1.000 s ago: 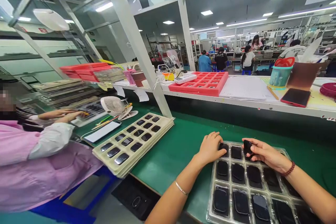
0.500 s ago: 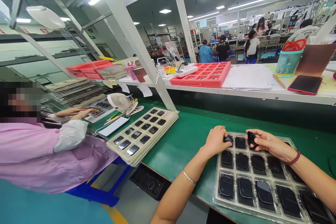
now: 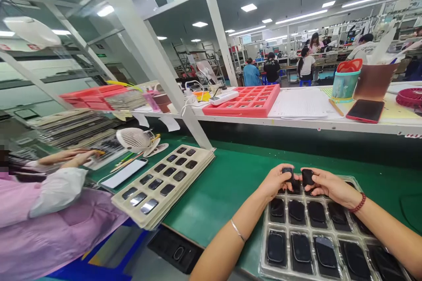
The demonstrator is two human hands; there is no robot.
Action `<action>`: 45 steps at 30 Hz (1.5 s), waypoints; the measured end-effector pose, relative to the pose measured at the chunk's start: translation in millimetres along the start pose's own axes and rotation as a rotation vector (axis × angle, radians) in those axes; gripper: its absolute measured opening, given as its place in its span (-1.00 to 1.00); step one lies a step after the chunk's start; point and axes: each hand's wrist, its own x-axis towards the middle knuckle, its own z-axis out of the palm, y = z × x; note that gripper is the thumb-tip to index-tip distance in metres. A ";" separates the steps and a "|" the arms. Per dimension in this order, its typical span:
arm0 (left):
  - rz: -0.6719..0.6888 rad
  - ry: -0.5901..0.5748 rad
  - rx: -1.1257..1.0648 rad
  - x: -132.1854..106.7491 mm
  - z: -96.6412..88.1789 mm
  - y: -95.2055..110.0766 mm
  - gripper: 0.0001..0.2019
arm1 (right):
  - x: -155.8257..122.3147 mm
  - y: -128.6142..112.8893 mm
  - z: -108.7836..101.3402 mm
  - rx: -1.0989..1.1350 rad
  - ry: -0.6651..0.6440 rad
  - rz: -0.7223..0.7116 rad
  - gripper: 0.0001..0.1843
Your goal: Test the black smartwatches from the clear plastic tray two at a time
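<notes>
Left hand (image 3: 275, 181) at 5 o'clock of the view, thumb and fingers pinched around a small black part (image 3: 288, 171), raised just above the far row of a clear blister tray (image 3: 263, 250). Right hand (image 3: 329, 185) at 3 o'clock from the left, thumb and fingertips clamped on a second black part (image 3: 308, 176), also over the tray's far edge. The two parts side by side between the hands, almost touching. Red bead bracelet (image 3: 358, 204) on right wrist, thin silver bangle (image 3: 238, 230) on left forearm.

Tray flat on green bench mat (image 3: 227, 184), pockets in rows, near ones filled with dark glossy oblong pieces (image 3: 301, 248). Pockets directly under the fingers hidden.

At 9 o'clock from the hands: stack of beige pocket trays (image 3: 201, 164) with similar dark pieces, angled across the mat. Beyond, same direction: flat white slab (image 3: 124, 173), small white fan (image 3: 133, 139), co-worker's hand (image 3: 75, 158) on another tray, pink smock (image 3: 49, 228) below.

At 12 o'clock: raised white shelf (image 3: 296, 124) with red compartment tray (image 3: 250, 102), paper sheets (image 3: 300, 104), teal cup (image 3: 344, 84), phone in red case (image 3: 365, 110). Far behind, 12 to 1 o'clock: seated people at other benches.
</notes>
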 end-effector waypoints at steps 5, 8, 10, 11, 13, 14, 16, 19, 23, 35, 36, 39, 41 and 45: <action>-0.067 -0.122 -0.170 -2.6 -3.4 4.2 -0.44 | -0.8 -2.4 0.7 0.008 0.031 0.009 -0.57; -0.070 -0.149 -0.167 -3.0 -5.6 4.7 -0.43 | -1.0 -2.9 1.6 -0.011 0.015 0.002 -0.54; -0.045 -0.140 -0.149 -3.5 -6.6 3.9 -0.44 | -1.2 -2.9 2.4 -0.029 0.002 -0.009 -0.50; -0.032 -0.133 -0.140 -3.7 -6.9 3.3 -0.44 | -1.3 -3.0 3.0 -0.040 -0.003 -0.013 -0.48; -0.013 -0.121 -0.118 -4.0 -6.8 2.0 -0.43 | -1.5 -3.3 4.5 -0.073 -0.003 -0.025 -0.46; -0.006 -0.113 -0.107 -4.0 -6.5 1.4 -0.43 | -1.5 -3.4 5.4 -0.102 0.003 -0.033 -0.46; 0.005 -0.087 -0.085 -3.9 -5.2 0.5 -0.46 | -1.4 -3.5 7.5 -0.183 0.022 -0.063 -0.47; 0.011 -0.042 -0.039 -3.5 -2.3 -0.7 -0.52 | -1.1 -2.2 10.6 -0.312 0.033 -0.127 -0.50; 0.035 -0.013 0.073 -3.2 2.2 -3.2 -0.58 | -1.3 0.2 13.0 -0.411 -0.005 -0.165 -0.54; 0.124 0.024 0.300 -6.8 9.4 -3.0 -0.69 | -1.8 -2.8 10.6 -0.334 -0.040 -0.136 -0.65; 0.126 0.025 0.302 -6.8 9.1 -3.1 -0.70 | -1.9 -2.8 10.6 -0.331 -0.043 -0.135 -0.65; 0.115 0.023 0.293 -7.1 7.7 -3.5 -0.70 | -2.0 -3.0 10.8 -0.339 -0.051 -0.135 -0.68; 0.108 0.023 0.281 -7.8 7.4 -2.5 -0.69 | -2.2 -3.5 11.6 -0.350 -0.045 -0.141 -0.70; 0.079 0.029 0.215 -8.0 10.1 2.9 -0.63 | -3.0 -4.3 13.8 -0.368 -0.019 -0.161 -0.70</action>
